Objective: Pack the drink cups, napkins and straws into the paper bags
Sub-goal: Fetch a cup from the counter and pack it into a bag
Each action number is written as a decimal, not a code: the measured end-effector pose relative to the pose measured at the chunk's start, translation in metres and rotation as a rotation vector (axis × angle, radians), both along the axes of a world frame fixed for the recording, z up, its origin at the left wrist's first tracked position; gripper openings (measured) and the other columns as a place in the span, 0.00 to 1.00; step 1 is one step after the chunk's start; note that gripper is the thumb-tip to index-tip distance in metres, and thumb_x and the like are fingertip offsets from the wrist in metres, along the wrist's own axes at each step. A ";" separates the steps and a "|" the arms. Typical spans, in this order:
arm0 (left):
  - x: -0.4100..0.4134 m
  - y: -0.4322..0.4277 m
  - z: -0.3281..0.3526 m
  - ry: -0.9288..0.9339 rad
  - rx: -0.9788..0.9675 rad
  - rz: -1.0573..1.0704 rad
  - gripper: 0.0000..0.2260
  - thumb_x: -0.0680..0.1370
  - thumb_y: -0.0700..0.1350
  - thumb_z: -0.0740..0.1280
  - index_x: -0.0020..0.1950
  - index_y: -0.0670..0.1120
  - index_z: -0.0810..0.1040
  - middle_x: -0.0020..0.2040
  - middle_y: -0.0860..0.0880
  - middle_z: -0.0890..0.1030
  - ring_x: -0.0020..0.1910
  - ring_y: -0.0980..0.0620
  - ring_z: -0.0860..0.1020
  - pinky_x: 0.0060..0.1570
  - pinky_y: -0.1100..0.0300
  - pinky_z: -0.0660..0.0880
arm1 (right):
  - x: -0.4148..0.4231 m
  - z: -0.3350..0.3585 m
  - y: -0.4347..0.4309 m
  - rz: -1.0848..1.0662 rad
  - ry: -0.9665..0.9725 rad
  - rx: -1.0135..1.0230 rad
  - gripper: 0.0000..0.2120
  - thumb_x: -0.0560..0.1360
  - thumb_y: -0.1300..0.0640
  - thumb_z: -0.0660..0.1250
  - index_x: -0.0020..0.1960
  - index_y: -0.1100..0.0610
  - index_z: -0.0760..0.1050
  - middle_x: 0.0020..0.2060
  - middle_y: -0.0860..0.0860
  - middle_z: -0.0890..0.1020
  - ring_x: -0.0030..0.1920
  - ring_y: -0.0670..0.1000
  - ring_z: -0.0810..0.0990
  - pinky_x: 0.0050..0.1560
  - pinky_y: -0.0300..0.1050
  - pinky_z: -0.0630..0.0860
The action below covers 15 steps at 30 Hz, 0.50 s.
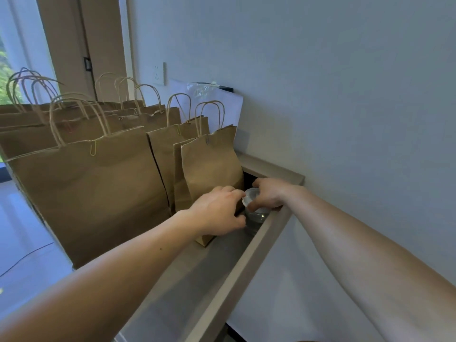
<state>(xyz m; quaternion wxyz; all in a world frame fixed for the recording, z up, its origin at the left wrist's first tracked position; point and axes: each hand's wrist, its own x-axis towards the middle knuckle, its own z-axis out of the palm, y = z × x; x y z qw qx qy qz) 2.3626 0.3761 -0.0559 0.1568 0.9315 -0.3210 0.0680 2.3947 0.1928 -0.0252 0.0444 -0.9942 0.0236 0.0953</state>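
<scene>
Bags [93, 188] crowd the shelf [197, 280]; between the small bag [212, 164] and the ledge [259, 243], left hand [219, 211] and right hand [267, 196] both curl round a lidded cup [255, 217].

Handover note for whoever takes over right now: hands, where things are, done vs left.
Right hand: grip curled round the clear cup near its lid, in the gap between the small paper bag and the ledge.
Left hand: fingertips at the lid's rim; cannot tell whether it holds.
Done: other paper bags stand in rows, the front ones clipped at the top; contents hidden.
Left: this cup is not in a bag yet. No napkins or straws in view.
</scene>
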 end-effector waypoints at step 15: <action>0.008 0.016 -0.013 0.014 -0.021 0.005 0.29 0.75 0.58 0.65 0.75 0.52 0.65 0.70 0.50 0.71 0.69 0.49 0.67 0.60 0.55 0.70 | 0.016 -0.010 0.005 0.024 0.209 0.020 0.61 0.49 0.34 0.78 0.76 0.42 0.56 0.69 0.49 0.70 0.61 0.56 0.75 0.57 0.52 0.79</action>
